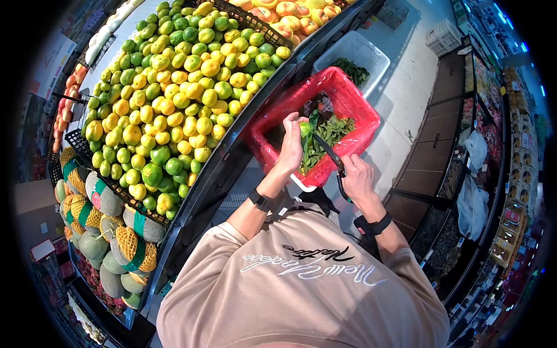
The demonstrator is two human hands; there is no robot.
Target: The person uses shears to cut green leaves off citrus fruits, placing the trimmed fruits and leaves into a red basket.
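My left hand (291,145) is over a red basket and holds a yellow-green citrus fruit (306,128) with green leaves on it. The fingers partly cover the fruit. In my right hand (358,177) is a pair of dark scissors (329,150), the blades pointing at the leaves beside the fruit. One handle loop hangs below the fingers. Under both hands, the red basket (367,119) looks lined with clear plastic film and holds loose green leaves (333,132) and stems.
A translucent white crate (377,58) with dark leaves stands on the floor behind the red basket. To the left, a display stand holds piled green-yellow citrus (174,100) and netted melons (104,195). Shelving with brown drawer fronts (428,148) and plastic bags (472,206) lines the right.
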